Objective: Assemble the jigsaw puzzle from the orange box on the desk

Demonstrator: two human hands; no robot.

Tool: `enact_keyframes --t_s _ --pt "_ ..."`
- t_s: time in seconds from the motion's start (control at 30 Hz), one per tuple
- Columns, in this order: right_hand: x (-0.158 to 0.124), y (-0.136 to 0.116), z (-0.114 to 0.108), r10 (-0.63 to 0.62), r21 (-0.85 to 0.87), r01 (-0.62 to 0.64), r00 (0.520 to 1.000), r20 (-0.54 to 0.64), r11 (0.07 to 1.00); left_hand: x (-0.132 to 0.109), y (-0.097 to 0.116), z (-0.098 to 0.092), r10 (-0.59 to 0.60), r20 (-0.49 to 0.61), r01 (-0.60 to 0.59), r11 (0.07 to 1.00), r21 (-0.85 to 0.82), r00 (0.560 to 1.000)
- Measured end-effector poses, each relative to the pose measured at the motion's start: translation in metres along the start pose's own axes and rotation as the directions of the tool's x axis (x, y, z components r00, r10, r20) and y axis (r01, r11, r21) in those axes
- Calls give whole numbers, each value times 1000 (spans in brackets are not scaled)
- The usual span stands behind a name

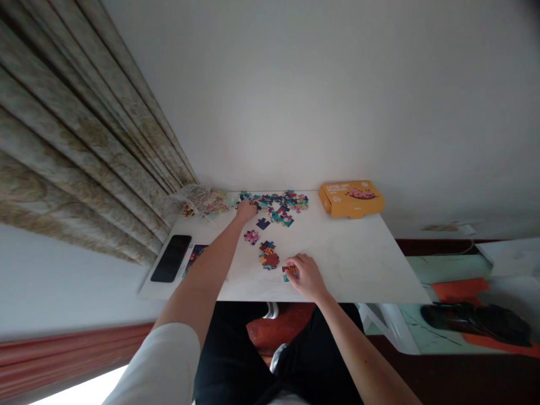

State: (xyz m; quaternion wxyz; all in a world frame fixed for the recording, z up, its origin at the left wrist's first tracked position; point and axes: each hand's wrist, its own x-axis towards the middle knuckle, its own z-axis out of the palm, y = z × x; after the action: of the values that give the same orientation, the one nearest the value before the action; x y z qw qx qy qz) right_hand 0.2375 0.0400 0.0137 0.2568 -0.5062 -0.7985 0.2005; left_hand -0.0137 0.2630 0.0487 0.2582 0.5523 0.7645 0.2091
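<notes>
With hands well apart over a white table (358, 253), resting the left hand (246, 211) at a pile of puzzle pieces (274, 200) spread mostly to its right, too small in view to tell whether closed on any. Touching with the curled right hand (307, 275) a small orange piece (285, 271) at its fingertips, pinched or merely pressed down, impossible to tell. Seen between the hands: a reddish clump (270, 260) and, closer to the left, a pink clump (252, 237). Visible beyond the right hand: a yellow box (354, 197). Likely to handle as light, stiff card, perhaps slick on the printed face, apt to crease at the knobs. Best taken by opposite edges between thumb and forefinger; as a joined clump, best slid flat under spread fingers
</notes>
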Motion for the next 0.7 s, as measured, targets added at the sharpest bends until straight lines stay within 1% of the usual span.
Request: enact_keyframes --t_s 0.1,0.17,0.23,0.3,0.33,0.37,0.4,0.43,0.47,0.5,0.53,0.57,0.6,0.63,0.7 --pt "0 0 0 2 21 -1 1000 -15 1000 -3 -3 -11 -44 -36 41 996 -82 998" --pt "-1 2 1 14 57 -12 999 -36 998 -9 -3 -19 -63 -56 54 986 -157 996" --pt "-2 5 3 49 146 -38 996 -72 989 -23 -3 -23 -64 -59 49 972 -230 996" --pt "1 8 5 145 298 -103 982 -123 949 -45 -3 -20 -41 -25 31 947 -319 999" --pt "5 10 6 219 390 -148 965 -142 909 -59 -4 -15 -23 3 23 931 -364 1000" --pt "10 10 7 297 487 -191 943 -151 852 -74 -4 -8 17 84 26 878 -479 996" --pt "16 10 7 371 581 -225 917 -145 782 -91 -4 0 61 156 39 823 -566 986" --pt "23 9 6 429 665 -247 895 -122 705 -107 -4 9 102 197 43 783 -620 975" --pt "31 7 6 464 734 -259 882 -86 628 -123 -4 18 131 214 41 757 -652 968" --pt "39 5 5 474 783 -264 879 -44 563 -138 -4 27 156 223 33 748 -663 962" --pt "45 3 5 467 813 -265 884 -9 518 -152 -5 34 191 215 -1 750 -661 958" --pt "50 1 5 449 825 -264 893 14 500 -164 -5 40 223 212 -36 764 -644 951" --pt "53 -1 5 423 820 -257 906 21 511 -174 -7 44 252 208 -73 785 -616 945" --pt "53 -1 6 394 802 -247 919 15 544 -182 -9 46 282 183 -129 807 -576 942" --pt "48 3 5 346 730 -234 938 -3 642 -194 -18 45 362 70 -296 845 -447 930"
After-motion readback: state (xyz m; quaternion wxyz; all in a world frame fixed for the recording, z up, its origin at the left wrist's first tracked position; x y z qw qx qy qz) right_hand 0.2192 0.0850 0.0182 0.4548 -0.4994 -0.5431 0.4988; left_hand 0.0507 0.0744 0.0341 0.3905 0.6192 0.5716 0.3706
